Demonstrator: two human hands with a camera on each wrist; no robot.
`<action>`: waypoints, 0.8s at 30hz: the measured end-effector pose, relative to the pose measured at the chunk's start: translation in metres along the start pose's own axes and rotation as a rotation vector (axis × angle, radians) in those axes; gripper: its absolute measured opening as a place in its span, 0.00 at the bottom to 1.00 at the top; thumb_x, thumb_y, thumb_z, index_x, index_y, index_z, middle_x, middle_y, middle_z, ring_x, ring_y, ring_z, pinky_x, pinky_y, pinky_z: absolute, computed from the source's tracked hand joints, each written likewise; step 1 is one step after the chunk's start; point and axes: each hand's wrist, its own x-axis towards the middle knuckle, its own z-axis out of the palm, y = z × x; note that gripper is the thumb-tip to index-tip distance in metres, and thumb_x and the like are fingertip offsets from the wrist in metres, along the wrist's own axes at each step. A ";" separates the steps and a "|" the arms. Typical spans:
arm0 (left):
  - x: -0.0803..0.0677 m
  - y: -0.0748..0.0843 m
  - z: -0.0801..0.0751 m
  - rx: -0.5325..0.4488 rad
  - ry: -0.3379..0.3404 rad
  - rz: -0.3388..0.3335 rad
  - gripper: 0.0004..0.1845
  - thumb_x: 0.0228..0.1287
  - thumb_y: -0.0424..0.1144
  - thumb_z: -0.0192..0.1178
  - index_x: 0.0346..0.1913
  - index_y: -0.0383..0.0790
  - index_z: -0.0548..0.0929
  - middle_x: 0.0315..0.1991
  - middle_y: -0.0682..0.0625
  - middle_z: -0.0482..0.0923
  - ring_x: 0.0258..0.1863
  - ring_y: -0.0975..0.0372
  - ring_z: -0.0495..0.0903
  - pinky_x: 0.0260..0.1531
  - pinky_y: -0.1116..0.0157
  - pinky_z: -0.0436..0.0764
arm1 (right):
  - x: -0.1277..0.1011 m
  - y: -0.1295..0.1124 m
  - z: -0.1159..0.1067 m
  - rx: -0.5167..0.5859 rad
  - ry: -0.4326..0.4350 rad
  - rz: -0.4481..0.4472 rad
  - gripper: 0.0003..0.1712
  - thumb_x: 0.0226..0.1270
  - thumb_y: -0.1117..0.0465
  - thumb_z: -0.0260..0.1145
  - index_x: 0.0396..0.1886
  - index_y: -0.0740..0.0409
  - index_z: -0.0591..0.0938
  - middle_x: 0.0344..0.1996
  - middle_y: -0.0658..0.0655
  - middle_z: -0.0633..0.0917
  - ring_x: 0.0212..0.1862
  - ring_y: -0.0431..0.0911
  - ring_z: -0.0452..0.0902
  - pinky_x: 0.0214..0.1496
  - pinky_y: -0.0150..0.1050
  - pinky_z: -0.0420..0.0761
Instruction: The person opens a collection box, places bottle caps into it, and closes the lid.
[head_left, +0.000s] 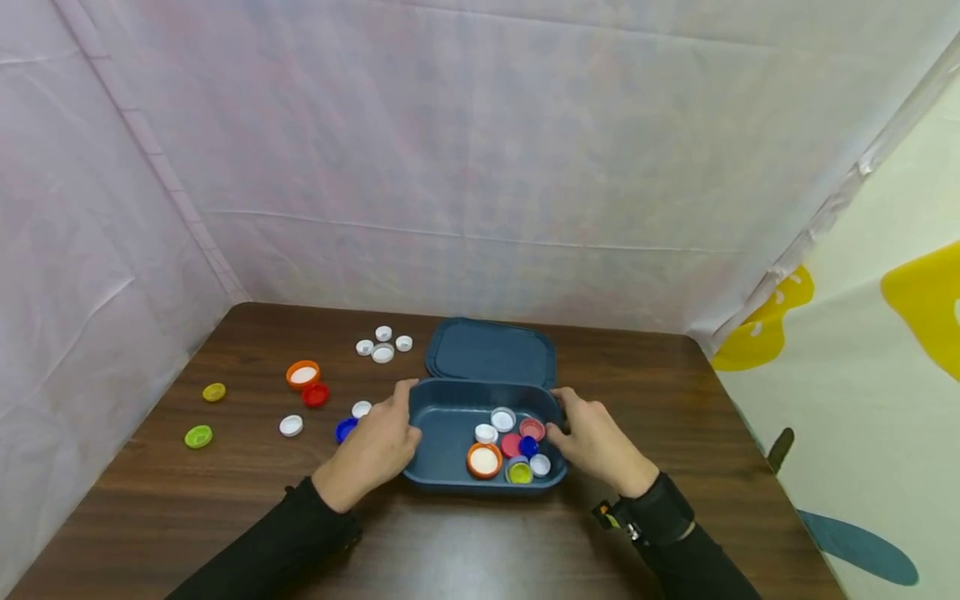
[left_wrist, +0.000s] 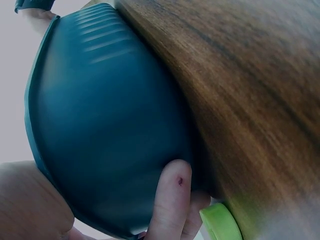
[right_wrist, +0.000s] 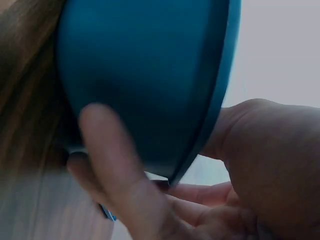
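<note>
Nearest us, both hands are on the blue tub (head_left: 450,454), which sits low on the worktop (head_left: 465,542): the left hand (head_left: 375,446) wraps its left end, thumb over the rim, and the right hand (head_left: 592,437) does the same on the right end. Each grip is curled round the tub wall, holding it and nothing else. Inside, a heap of caps (head_left: 510,450) crowds the right half – orange, white, pink, blue, yellow-green. That lopsided load looks like the risk: tip or lift unevenly and the caps could slide and spill over the rim. Left of the tub, loose caps lie scattered on the wood, a blue cap (head_left: 345,430) just beside the left hand, easily knocked. Behind the tub lies its lid (head_left: 491,352), flat. The left wrist view shows a finger (left_wrist: 170,200) pressed on the tub's outer wall and a green cap (left_wrist: 220,222) close by the fingers; the right wrist view shows the thumb over the rim, blurred. Neither shows the contents; only the head view does
</note>
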 end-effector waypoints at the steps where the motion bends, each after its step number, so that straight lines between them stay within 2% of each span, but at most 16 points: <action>1: 0.000 0.000 0.000 -0.002 -0.001 -0.001 0.38 0.76 0.27 0.62 0.86 0.30 0.65 0.43 0.40 0.84 0.29 0.58 0.80 0.28 0.62 0.79 | 0.000 0.000 0.000 -0.007 0.005 -0.008 0.31 0.82 0.63 0.76 0.76 0.72 0.80 0.58 0.71 0.94 0.48 0.49 0.94 0.49 0.48 0.97; 9: 0.002 0.001 -0.003 -0.009 -0.015 -0.007 0.38 0.77 0.27 0.61 0.87 0.30 0.64 0.37 0.44 0.80 0.26 0.59 0.79 0.26 0.62 0.78 | 0.003 0.001 0.004 -0.036 0.039 -0.037 0.31 0.78 0.68 0.76 0.76 0.73 0.80 0.54 0.70 0.94 0.38 0.45 0.88 0.38 0.39 0.88; 13: 0.001 0.002 -0.004 -0.007 -0.016 -0.005 0.38 0.77 0.27 0.61 0.87 0.31 0.64 0.35 0.46 0.78 0.25 0.59 0.78 0.25 0.63 0.77 | 0.003 0.001 0.004 -0.034 0.050 -0.033 0.31 0.77 0.68 0.76 0.75 0.73 0.80 0.54 0.71 0.94 0.37 0.45 0.88 0.38 0.39 0.88; 19: 0.000 0.000 -0.009 0.026 -0.031 0.003 0.37 0.80 0.30 0.62 0.87 0.31 0.66 0.32 0.47 0.77 0.23 0.60 0.76 0.24 0.64 0.75 | 0.002 -0.001 0.005 -0.021 0.047 -0.013 0.31 0.78 0.67 0.76 0.75 0.73 0.81 0.58 0.71 0.94 0.42 0.46 0.91 0.42 0.42 0.94; 21: 0.000 -0.002 -0.013 0.048 -0.029 -0.005 0.35 0.83 0.34 0.62 0.88 0.32 0.67 0.41 0.43 0.86 0.26 0.60 0.78 0.26 0.64 0.76 | 0.002 -0.001 0.005 -0.014 0.045 0.000 0.30 0.78 0.67 0.76 0.75 0.73 0.82 0.59 0.72 0.94 0.43 0.47 0.92 0.43 0.43 0.94; 24: 0.002 -0.005 -0.021 0.057 -0.023 -0.039 0.34 0.88 0.42 0.62 0.88 0.34 0.68 0.59 0.36 0.90 0.27 0.59 0.81 0.27 0.62 0.79 | 0.002 -0.001 0.006 -0.011 0.050 0.004 0.30 0.78 0.67 0.77 0.74 0.73 0.82 0.58 0.71 0.94 0.43 0.47 0.91 0.43 0.43 0.94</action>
